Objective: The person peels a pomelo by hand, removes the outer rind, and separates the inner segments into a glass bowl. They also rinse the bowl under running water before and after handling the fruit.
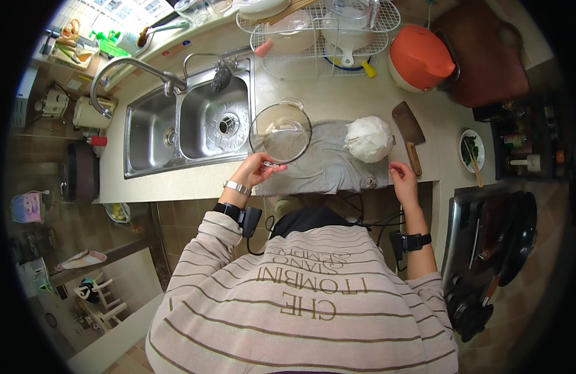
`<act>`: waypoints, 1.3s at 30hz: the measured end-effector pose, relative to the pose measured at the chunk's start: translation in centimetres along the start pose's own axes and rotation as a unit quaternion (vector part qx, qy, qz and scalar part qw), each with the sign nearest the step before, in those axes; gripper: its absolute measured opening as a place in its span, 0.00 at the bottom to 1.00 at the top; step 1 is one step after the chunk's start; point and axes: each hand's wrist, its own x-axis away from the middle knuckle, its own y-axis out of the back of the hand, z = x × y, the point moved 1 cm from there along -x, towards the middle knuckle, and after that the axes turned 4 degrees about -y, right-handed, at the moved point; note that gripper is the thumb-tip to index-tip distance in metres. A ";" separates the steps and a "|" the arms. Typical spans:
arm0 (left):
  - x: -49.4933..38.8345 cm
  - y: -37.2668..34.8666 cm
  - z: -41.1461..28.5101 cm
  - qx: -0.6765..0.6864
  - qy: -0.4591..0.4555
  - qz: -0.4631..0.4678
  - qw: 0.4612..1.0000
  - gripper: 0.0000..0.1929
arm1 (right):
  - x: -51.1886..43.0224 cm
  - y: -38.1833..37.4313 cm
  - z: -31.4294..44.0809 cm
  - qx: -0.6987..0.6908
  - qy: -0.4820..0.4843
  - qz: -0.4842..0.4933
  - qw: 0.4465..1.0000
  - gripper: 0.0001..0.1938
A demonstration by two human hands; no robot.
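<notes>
My left hand (264, 169) is at the near rim of a clear glass bowl (281, 133), its fingers closed around the bowl's small side handle. That bowl stands partly on a grey cloth (325, 173) spread along the counter's front edge, beside the sink. On the cloth's right part sits a round, white, crumpled bundle (369, 139); I cannot tell what it is made of. My right hand (402, 180) hangs at the cloth's right edge, fingers loosely bent, with nothing visible in it. Just beyond it lies a cleaver (409, 131) with a wooden handle pointing towards me.
Left of the bowl is a double steel sink (218, 121) with a faucet (129, 61). A wire rack (316, 42) with dishes stands at the back, beside an orange-and-white appliance (419, 58). To the right are a plate of greens with chopsticks (466, 154) and a stove (475, 233) with pans.
</notes>
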 end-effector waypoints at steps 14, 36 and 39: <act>4.6 -5.2 0.0 -0.440 -0.634 -0.278 0.572 0.23 | -5.6 -1.8 1.9 -0.044 0.047 0.155 0.986 0.59; -1.7 -16.9 5.2 -0.322 -0.129 0.172 0.922 0.50 | -5.0 -0.4 11.9 0.186 0.025 0.136 0.973 0.41; -1.5 -15.5 4.8 -0.328 0.023 0.185 0.926 0.50 | -7.6 -1.9 11.6 0.250 -0.049 0.219 0.942 0.43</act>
